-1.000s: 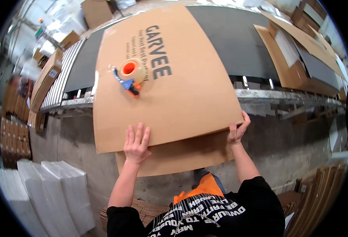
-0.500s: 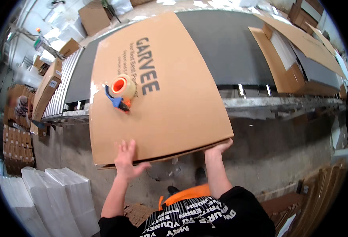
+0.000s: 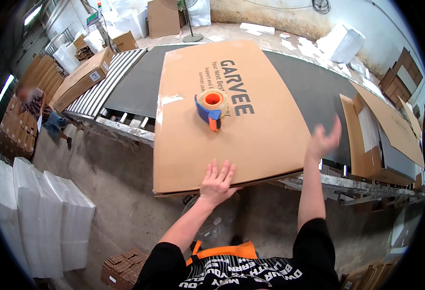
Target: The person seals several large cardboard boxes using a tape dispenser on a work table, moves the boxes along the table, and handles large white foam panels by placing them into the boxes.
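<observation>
The carton point(image 3: 275, 145) overhanging the conveyor point(image 3: 309, 79) is apparently being steadied by the spread, flat left hand point(image 3: 217, 186), nothing is held by the loosely open right hand point(image 3: 324, 140) (blurred), and a tape dispenser point(image 3: 207, 113) grip seems called for

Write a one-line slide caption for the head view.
Left hand on a large cardboard box carrying a tape dispenser; empty right hand near the box's right edge.

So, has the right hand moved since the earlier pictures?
Yes. Against the dark conveyor belt, the right hand has moved forward and rightward: from a corner of the large carton to overlapping the belt in view.
</observation>
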{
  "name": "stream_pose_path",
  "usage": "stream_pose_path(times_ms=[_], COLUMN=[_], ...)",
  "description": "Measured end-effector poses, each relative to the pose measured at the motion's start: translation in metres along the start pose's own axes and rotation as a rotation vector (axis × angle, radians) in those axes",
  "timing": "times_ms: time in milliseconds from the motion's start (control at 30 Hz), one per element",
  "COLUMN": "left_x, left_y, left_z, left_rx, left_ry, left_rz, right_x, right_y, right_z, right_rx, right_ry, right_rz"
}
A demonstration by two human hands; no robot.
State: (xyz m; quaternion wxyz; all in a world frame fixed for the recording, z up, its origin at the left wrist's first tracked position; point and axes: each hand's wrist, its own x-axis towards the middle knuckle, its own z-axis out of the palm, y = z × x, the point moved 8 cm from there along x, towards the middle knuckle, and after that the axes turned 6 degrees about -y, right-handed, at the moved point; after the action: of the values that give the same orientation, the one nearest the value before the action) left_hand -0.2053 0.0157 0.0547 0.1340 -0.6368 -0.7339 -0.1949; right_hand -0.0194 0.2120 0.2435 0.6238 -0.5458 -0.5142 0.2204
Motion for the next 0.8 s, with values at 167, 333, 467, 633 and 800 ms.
stream_pose_path(times_ms=[167, 333, 467, 633, 800], left_x=[0.011, 0.016, 0.027, 0.033, 0.078], left_y=[0.001, -0.002, -0.014, -0.032, 0.024], left_z=[0.015, -0.019, -0.045, -0.033, 0.043], left_rx=[-0.108, -0.126, -0.102, -0.027, -0.037], left_ry=[0.030, 0.024, 0.008, -0.091, -0.348], left_rz=[0.022, 0.055, 0.069, 0.067, 0.196], right_x=[-0.155, -0.161, -0.021, 0.066, 0.043], right_y=[-0.085, 0.031, 0.098, 0.144, 0.139], right_z=[0.247, 0.387, 0.363, 0.134, -0.018], right_rx=[-0.429, -1.110, -1.418, -0.166, 0.630], right_ry=[-0.899, -1.495, -1.294, -0.767, -0.687], right_rz=[-1.831, -1.696, -1.004, 0.135, 0.727])
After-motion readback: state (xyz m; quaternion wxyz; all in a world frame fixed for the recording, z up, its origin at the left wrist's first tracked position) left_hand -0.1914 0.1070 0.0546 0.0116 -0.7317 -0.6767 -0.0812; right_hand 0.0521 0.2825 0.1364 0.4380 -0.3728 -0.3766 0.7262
